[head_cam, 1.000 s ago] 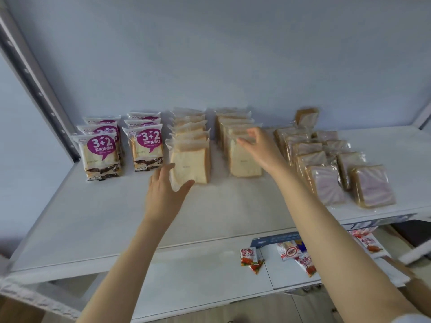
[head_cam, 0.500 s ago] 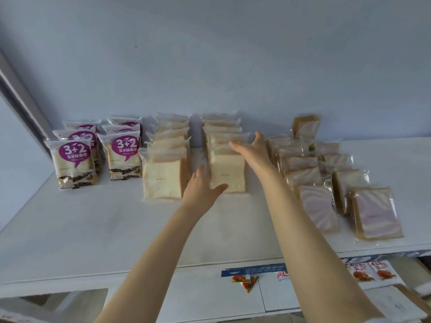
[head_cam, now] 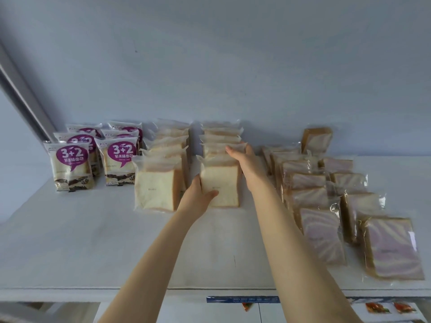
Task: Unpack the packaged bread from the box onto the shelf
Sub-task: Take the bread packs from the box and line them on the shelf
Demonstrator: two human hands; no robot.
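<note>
Two rows of clear-wrapped white bread packs stand on the white shelf (head_cam: 93, 241). My left hand (head_cam: 197, 201) grips the lower left corner of the front pack (head_cam: 224, 183) of the right row, thumb across its face. My right hand (head_cam: 245, 159) lies with straight fingers over the top and right side of the packs behind it. The left row of white bread (head_cam: 157, 190) stands untouched beside my left hand. No box is in view.
Purple "3+2" bread packs (head_cam: 72, 164) stand at the shelf's left end by a grey upright post (head_cam: 23, 96). Marbled purple bread packs (head_cam: 321, 236) lean in rows to the right of my right arm. Snack packets (head_cam: 377, 307) lie on a lower shelf.
My left hand has moved from the left row of white bread across to the front pack of the right row and taken hold of it. My right hand has stayed on that row.
</note>
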